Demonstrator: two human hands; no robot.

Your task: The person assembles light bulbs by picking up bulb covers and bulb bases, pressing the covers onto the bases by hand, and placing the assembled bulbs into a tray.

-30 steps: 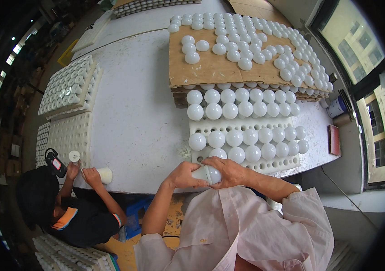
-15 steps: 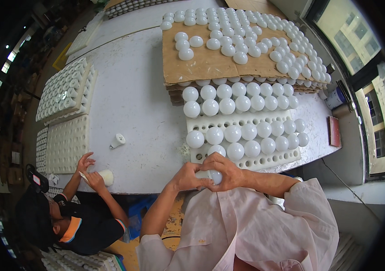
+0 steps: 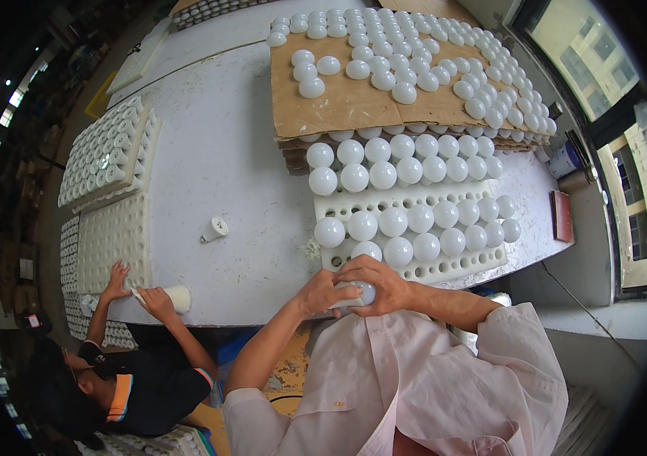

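Close to my chest, at the table's near edge, both hands are wrapped round one white light bulb (image 3: 367, 292). My left hand (image 3: 320, 293) grips its white base part. Over the round dome curl the fingers of my right hand (image 3: 381, 286). Part of the bulb is hidden by my fingers. Just beyond my hands, a white foam tray (image 3: 336, 261) with round holes carries rows of bulbs (image 3: 398, 251), domes up. A single bulb (image 3: 218, 227) lies on its side on the table to the left.
White domes (image 3: 311, 87) cover stacked cardboard (image 3: 338, 118) at the back right. On the left, a co-worker's hands (image 3: 158, 302) are at a white roll (image 3: 180, 298), beside a foam tray (image 3: 114, 243) and stacked trays of bulb bases (image 3: 103, 156). A red box (image 3: 561, 216) lies near the window.
The bulb in my hands has turned a little, showing more of its base. The lone bulb on the table has shifted right and slightly up. A co-worker's hand has moved left.
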